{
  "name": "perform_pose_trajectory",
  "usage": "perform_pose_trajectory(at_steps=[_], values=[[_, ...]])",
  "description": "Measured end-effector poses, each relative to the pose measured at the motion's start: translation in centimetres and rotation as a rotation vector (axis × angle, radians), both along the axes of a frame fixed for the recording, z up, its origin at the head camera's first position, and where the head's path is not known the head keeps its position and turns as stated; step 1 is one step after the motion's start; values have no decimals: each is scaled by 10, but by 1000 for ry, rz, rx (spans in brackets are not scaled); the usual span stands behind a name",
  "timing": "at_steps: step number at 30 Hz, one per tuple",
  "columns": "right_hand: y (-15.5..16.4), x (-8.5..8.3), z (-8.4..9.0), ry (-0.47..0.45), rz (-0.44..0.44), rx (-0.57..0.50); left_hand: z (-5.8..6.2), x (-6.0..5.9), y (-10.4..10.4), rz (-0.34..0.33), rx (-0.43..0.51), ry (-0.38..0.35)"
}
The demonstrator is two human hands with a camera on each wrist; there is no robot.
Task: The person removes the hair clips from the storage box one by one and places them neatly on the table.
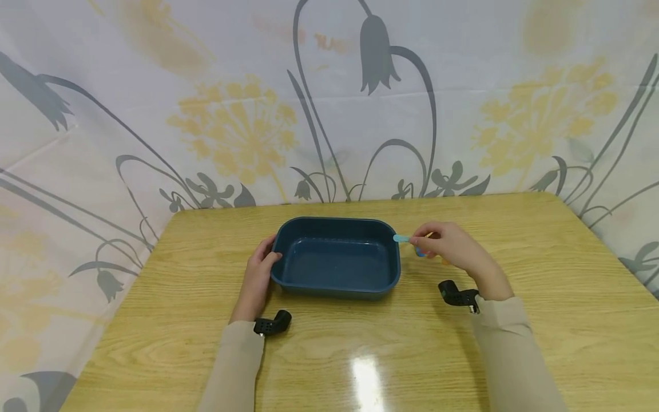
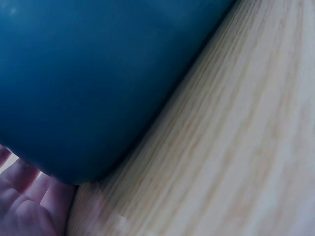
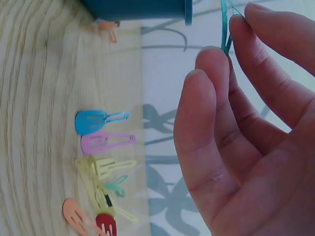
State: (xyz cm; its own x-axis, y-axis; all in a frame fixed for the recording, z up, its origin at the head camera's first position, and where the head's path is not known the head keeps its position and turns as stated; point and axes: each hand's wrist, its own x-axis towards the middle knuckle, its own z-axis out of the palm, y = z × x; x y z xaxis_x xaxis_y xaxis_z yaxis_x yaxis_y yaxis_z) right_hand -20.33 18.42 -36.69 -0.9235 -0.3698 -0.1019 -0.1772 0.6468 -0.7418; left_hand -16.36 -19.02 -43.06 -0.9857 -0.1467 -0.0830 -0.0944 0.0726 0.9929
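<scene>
A dark blue plastic basin (image 1: 334, 293) stands on the table, its inside bare in the head view. My left hand (image 1: 259, 280) grips the basin's left end, thumb over the rim and fingers against the outer wall. Beside the right end of the basin, my right hand (image 1: 449, 245) pinches a light teal snap hair clip (image 1: 401, 238) between thumb and fingertips. The clip's tip reaches the basin's right rim; whether it touches cannot be told. In the right wrist view, the same clip (image 3: 225, 27) is seen edge-on, partly cut off at the top.
Several snap hair clips lie on the table by my right hand: blue (image 3: 89, 123), purple (image 3: 96, 143), yellow (image 3: 110, 167), green (image 3: 115, 187), orange (image 3: 74, 216) and red (image 3: 106, 223). Another orange clip (image 3: 112, 33) lies near the basin. A flower-patterned cloth (image 1: 329, 114) hangs behind the table.
</scene>
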Motion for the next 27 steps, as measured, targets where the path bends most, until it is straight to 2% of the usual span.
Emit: perform_pose_trajectory(at_steps=[17, 21, 27], values=[[13, -5, -12, -29, 8, -9, -2, 0, -1, -1, 15, -6], [16, -6, -14, -36, -4, 18, -3, -1, -1, 3, 10, -5], [18, -6, -16, -39, 28, 71, -2, -1, -1, 3, 10, -4]])
